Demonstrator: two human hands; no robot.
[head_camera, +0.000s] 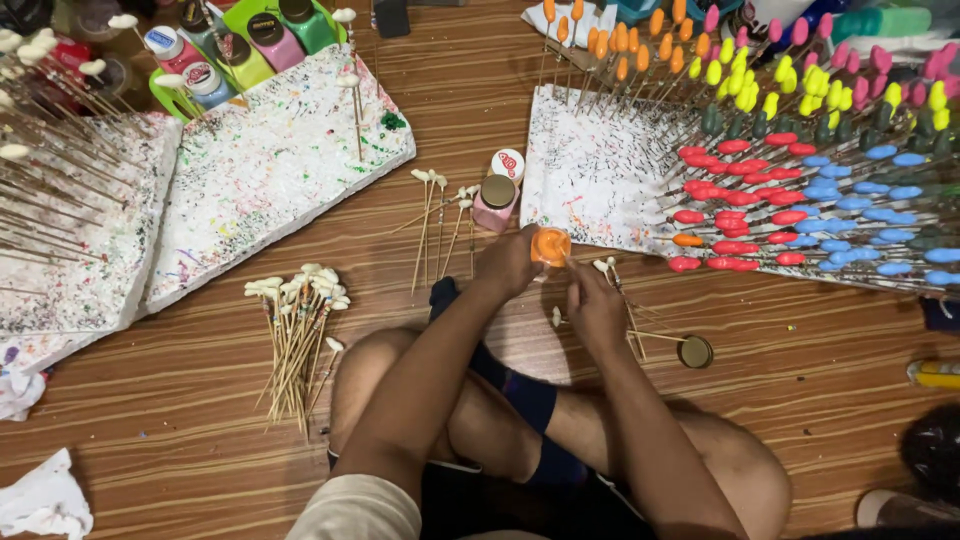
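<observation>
Right now, near the middle of the frame, the left hand (508, 262) grips a small jar of orange paint (550, 246), tipped a little so the right hand (596, 305) can dip a thin stick (583, 277) it pinches. Just right of the hands, its gold lid (695, 351) lies on the floor (800, 400). A pink jar (495, 203) stands above, closed.

From my seat at the remote feed, I see the person's own body only from above. The left hand (508, 262) and right hand (596, 305) are bare: no gloves, rings or watch that I can make out, and both forearms are uncovered. A light beige short sleeve (355, 508) covers the left upper arm. Just beside that sleeve, dark shorts show at the lap. The knees are bare; a dark blue band crosses one leg.
</observation>
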